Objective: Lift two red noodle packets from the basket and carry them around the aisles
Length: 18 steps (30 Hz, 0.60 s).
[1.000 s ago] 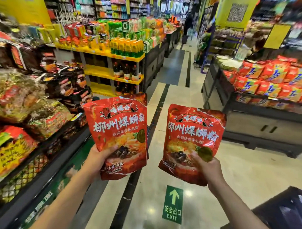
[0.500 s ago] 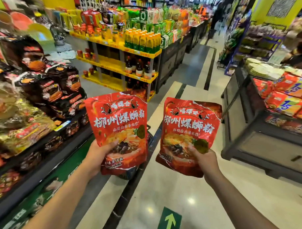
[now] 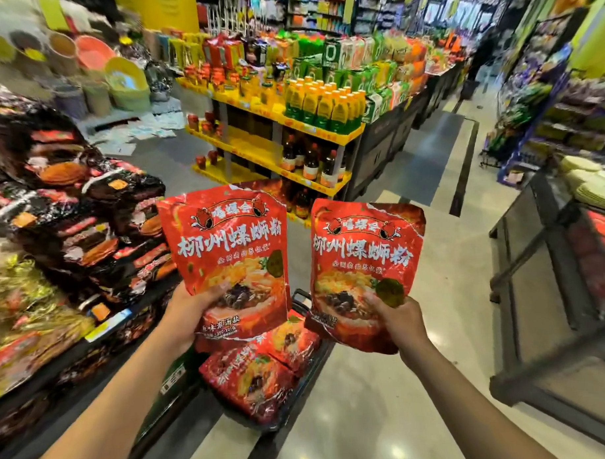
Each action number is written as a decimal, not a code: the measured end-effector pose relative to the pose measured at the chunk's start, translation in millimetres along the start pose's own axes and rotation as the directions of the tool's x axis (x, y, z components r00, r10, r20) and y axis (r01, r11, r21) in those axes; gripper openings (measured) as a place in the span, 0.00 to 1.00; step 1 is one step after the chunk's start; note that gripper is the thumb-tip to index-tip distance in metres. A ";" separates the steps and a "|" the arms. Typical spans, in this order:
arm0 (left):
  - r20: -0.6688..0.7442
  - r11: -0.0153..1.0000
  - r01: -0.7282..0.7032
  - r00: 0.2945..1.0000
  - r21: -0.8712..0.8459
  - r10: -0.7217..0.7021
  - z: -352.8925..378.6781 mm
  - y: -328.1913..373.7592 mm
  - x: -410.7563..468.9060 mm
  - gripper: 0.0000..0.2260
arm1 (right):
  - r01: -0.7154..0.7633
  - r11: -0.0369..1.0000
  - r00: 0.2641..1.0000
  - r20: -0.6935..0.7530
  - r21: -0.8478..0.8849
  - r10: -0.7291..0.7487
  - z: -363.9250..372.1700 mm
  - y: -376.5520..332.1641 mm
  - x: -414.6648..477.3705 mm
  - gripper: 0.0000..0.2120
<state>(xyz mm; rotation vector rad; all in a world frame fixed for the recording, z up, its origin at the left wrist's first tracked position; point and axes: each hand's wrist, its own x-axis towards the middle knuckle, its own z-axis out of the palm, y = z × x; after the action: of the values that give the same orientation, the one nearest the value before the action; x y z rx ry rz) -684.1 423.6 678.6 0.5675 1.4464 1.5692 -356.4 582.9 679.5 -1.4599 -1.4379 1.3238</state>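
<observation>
My left hand grips the lower left corner of a red noodle packet with white Chinese lettering, held upright. My right hand grips the lower right part of a second, matching red packet, also upright and slightly lower. The two packets hang side by side, a small gap between them. Below them a dark basket holds more of the same red packets.
A low shelf on the left carries stacked black and gold packets. Ahead stands a yellow shelf with bottles and cartons. A dark metal display stand is on the right. The tiled aisle floor runs between them.
The view has turned left and down along the aisle. Both packets stay in my hands, and the basket with red packets has come into sight beneath them.
</observation>
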 end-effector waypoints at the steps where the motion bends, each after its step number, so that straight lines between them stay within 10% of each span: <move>1: -0.012 1.000 -0.004 1.000 -0.013 0.004 0.1 2.9 11.3 0.36 | 0.012 1.000 1.000 0.011 -0.004 -0.012 6.9 -5.9 14.6 0.17; 6: -0.086 0.998 -0.043 0.995 -0.043 0.040 -2.8 9.9 60.6 0.19 | 0.036 0.999 0.995 0.096 -0.035 -0.033 39.0 -30.5 90.2 0.26; 11: -0.208 0.994 -0.081 0.976 -0.077 0.063 -10.4 -0.5 92.9 0.19 | 0.061 0.994 0.971 0.234 -0.087 -0.039 76.1 -36.6 169.1 0.12; 18: -0.440 0.986 -0.073 0.898 -0.151 -0.001 -3.1 -32.3 108.8 0.40 | 0.106 0.978 0.855 0.518 -0.177 0.001 134.0 -44.9 272.6 0.10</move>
<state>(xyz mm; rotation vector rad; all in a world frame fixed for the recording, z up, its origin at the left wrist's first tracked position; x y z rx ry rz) -730.2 510.3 621.7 0.1425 1.6166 1.9105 -532.3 831.0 637.1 -1.2174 -1.9906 1.6589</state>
